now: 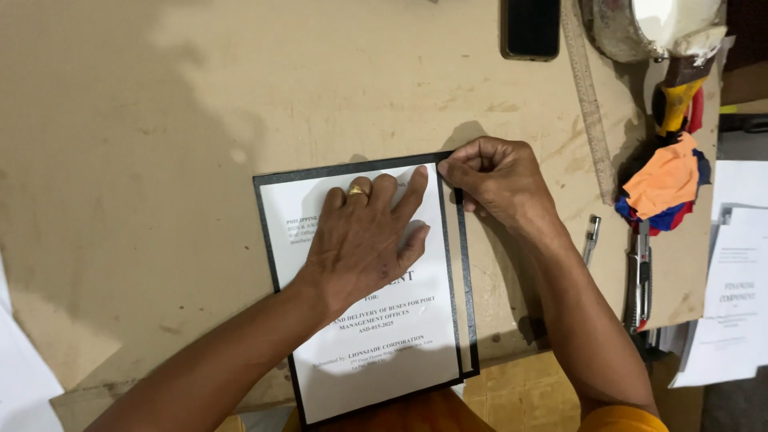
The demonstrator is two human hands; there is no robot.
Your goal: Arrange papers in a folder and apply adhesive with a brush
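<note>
A black-edged cover board [468,320] lies on the brown work surface [160,144], with a white printed sheet [384,352] on top of it. My left hand [364,240] is pressed flat on the sheet, fingers spread, a gold ring on one finger. Beside it, my right hand [496,180] has its fingers curled at the sheet's top right corner, pinching the edge where the sheet meets the black spine strip.
A dark phone [530,28] lies at the top edge. Right of it are a metal ruler [588,96], a roll of tape [640,28], a yellow-handled tool [676,100], coloured cloths [664,184], a pen [590,238] and a utility knife [640,280]. Printed papers [732,296] are stacked at far right.
</note>
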